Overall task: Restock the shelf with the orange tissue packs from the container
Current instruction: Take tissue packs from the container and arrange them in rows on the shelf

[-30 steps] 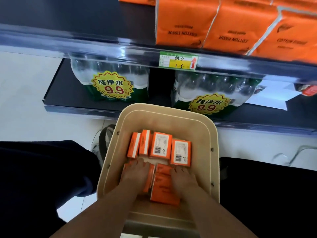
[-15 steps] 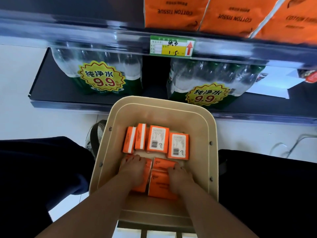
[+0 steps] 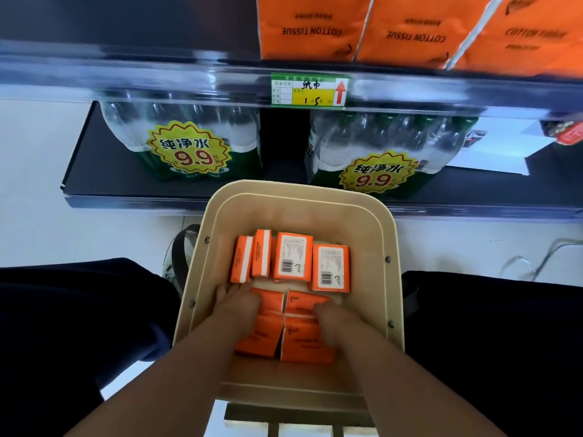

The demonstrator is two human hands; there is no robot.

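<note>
Both hands are down in the beige container (image 3: pixel 299 192). The left hand (image 3: pixel 239 305) and right hand (image 3: pixel 336 320) each curl over the orange tissue packs (image 3: pixel 303 342) at its 6 o'clock end (fingers hooked on the far edges). Four more packs (image 3: pixel 293 261) stand toward 12 o'clock.

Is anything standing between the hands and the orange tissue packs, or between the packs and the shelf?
Nothing visible. The left hand and right hand touch orange tissue packs in the open beige plastic container; the dark upper shelf is unobstructed.
</note>
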